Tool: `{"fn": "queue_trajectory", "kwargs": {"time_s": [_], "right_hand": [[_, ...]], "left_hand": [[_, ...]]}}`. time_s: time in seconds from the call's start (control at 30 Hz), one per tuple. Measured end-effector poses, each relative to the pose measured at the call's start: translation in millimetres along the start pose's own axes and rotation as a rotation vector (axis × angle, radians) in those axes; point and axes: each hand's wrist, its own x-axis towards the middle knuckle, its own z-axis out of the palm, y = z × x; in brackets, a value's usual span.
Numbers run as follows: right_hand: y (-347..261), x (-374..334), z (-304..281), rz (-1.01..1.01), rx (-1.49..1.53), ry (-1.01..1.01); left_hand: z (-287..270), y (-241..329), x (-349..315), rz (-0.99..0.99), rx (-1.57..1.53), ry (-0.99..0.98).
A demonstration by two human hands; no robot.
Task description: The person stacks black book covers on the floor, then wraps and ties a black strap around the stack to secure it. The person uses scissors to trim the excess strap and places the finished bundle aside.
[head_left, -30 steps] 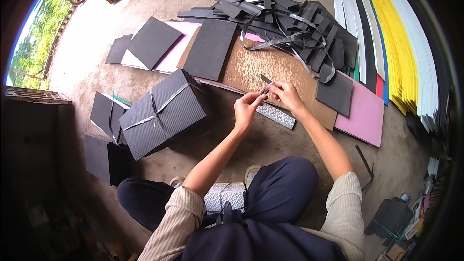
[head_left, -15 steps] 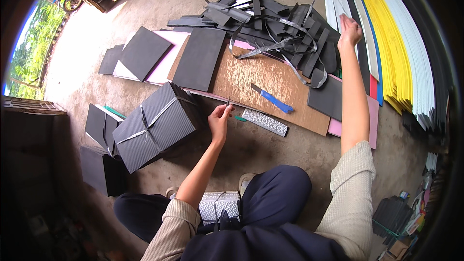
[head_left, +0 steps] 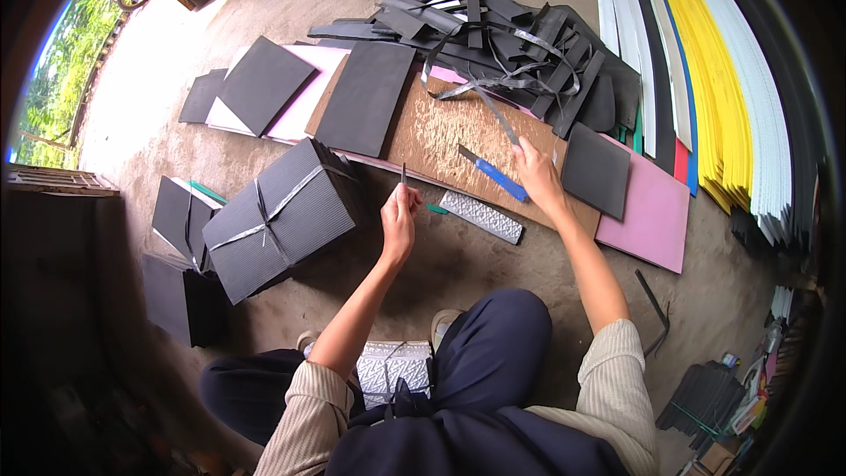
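Observation:
My left hand [head_left: 399,220] is closed on a thin dark pointed piece [head_left: 404,174], too small to name, beside a black ribbed foam stack [head_left: 273,211] tied crosswise with plastic strap. Over the wooden board [head_left: 432,137], my right hand [head_left: 538,174] pinches a flat grey-black strap [head_left: 498,115] that leads back toward the scrap pile. A blue-handled cutter [head_left: 498,178] lies on the board just left of my right hand. Near the board's front edge, a silver patterned block [head_left: 482,217] rests on the floor.
Black foam offcuts [head_left: 529,53] and loose strap are heaped behind the board. Black sheets [head_left: 366,97] and a pink sheet [head_left: 652,220] flank it. Long yellow strips [head_left: 705,97] and white ones stand along the right. Smaller black bundles [head_left: 181,300] sit at left; another patterned block [head_left: 388,375] lies between my legs.
My right hand has come down and left from above the far-right strips to over the board, drawing the strap with it. My left hand has shifted only slightly.

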Motion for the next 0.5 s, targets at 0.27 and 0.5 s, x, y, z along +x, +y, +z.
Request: {"fn": "queue_trajectory", "kwargs": {"time_s": [0.27,0.5], "right_hand": [[-131.7,-53.8,-14.4,-0.348,0.256,-0.089],[-218.2,-62.1,5.2,-0.212,0.845,-0.599]], "left_hand": [[38.4,118.6,-2.1,-0.013,-0.339,-0.191],[-41.7,188.9,-33.1,0.141,-0.779,-0.108]]}}
